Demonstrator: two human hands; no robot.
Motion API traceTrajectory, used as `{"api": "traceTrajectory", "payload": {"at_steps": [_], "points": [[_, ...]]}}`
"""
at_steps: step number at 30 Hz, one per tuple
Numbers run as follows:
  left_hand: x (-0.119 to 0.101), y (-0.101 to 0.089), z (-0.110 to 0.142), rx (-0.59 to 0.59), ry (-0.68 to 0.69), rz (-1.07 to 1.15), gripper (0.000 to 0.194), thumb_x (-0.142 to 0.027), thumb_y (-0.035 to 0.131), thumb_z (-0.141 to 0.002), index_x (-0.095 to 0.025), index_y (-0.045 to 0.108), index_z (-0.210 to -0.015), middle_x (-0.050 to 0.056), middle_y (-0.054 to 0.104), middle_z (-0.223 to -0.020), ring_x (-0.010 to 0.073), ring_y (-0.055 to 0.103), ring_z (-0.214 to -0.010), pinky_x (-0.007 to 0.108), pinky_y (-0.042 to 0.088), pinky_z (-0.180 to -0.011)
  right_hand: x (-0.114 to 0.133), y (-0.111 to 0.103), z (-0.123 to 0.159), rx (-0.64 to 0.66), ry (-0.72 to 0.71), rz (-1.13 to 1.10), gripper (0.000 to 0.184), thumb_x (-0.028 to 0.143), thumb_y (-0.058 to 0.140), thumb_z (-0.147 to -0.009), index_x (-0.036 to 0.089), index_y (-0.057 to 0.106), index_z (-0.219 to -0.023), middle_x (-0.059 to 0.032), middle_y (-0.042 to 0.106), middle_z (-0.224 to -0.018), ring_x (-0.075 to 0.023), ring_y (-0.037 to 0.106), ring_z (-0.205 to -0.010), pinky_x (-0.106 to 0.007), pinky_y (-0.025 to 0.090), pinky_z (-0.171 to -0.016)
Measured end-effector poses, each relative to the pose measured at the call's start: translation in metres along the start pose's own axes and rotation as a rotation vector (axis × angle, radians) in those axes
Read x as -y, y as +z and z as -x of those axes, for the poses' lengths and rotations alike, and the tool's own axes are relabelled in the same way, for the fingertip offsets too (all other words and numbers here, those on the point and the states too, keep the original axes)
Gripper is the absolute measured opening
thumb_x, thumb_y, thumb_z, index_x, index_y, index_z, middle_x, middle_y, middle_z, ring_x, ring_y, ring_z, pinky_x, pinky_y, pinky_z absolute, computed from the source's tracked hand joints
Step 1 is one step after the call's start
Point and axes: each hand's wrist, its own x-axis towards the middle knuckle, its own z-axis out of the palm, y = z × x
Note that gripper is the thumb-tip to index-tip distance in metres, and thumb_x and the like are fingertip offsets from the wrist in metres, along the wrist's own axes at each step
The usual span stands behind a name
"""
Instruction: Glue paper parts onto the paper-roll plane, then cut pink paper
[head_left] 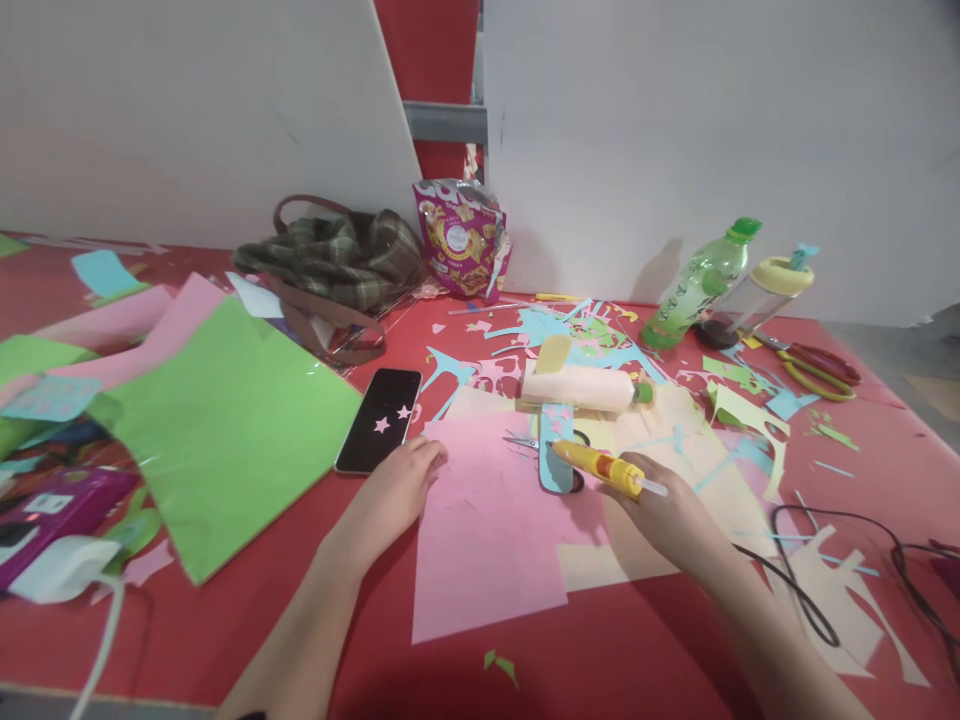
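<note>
In my right hand (656,495) is a yellow glue gun (600,464), a clear glue stick poking from its back. Its nozzle tip is over a light-blue paper strip (556,470) with small pink pieces near the top. Under that strip lie scissors (583,440) with black handles. My left hand (409,470) rests at the upper left edge of a pink sheet (487,550), fingers curled together; what they hold, if anything, is hidden. Just beside it lies a black phone (379,420) with two pink paper stars (382,425) on its screen.
A white bottle (581,388) lies beyond the strip, among paper scraps (555,335). A green bottle (705,285), a clear cup (765,295) and red-yellow scissors (821,368) are at right. Left are green sheets (232,430) and a white charger (64,568). A black cord (806,600) loops at right.
</note>
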Motion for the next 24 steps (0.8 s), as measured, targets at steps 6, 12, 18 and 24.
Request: {"api": "traceTrajectory", "payload": {"at_steps": [6,12,18,24], "points": [[0.005,-0.004,0.004,0.013,-0.022,0.003,0.016,-0.013,0.035,-0.075,-0.018,0.050,-0.077,0.003,0.055,-0.080,0.0161,0.051,-0.075,0.027,0.038,-0.068,-0.003,0.002,0.000,-0.015,-0.023,0.014,0.021,0.038,0.044,-0.078,0.022,0.038,-0.065,0.0013,0.050,-0.060,-0.0133,0.047,-0.048,-0.023,0.034,-0.044],[0.005,-0.002,0.003,0.056,-0.021,-0.001,0.016,-0.013,0.035,-0.074,-0.018,0.050,-0.076,0.004,0.056,-0.080,0.0168,0.051,-0.076,0.028,0.037,-0.068,-0.003,0.002,0.001,-0.055,-0.072,0.052,0.017,0.030,0.042,-0.078,0.021,0.040,-0.063,0.0015,0.049,-0.058,-0.0123,0.047,-0.045,-0.022,0.030,-0.041],[0.002,-0.005,0.003,0.062,-0.020,0.008,0.016,-0.011,0.036,-0.073,-0.018,0.051,-0.076,0.003,0.056,-0.079,0.0159,0.052,-0.074,0.027,0.038,-0.067,0.001,-0.002,0.003,-0.001,-0.096,0.105,0.014,0.021,0.039,-0.078,0.020,0.042,-0.065,0.0005,0.049,-0.061,-0.0122,0.050,-0.048,-0.022,0.032,-0.044],[-0.009,-0.005,-0.001,0.012,0.002,-0.030,0.017,-0.016,0.036,-0.077,-0.017,0.053,-0.076,0.005,0.056,-0.081,0.0168,0.051,-0.077,0.028,0.038,-0.070,0.001,-0.008,0.007,0.004,-0.145,0.107,0.010,0.017,0.037,-0.077,0.019,0.046,-0.075,-0.0030,0.053,-0.069,-0.0152,0.054,-0.055,-0.024,0.036,-0.048]]}}
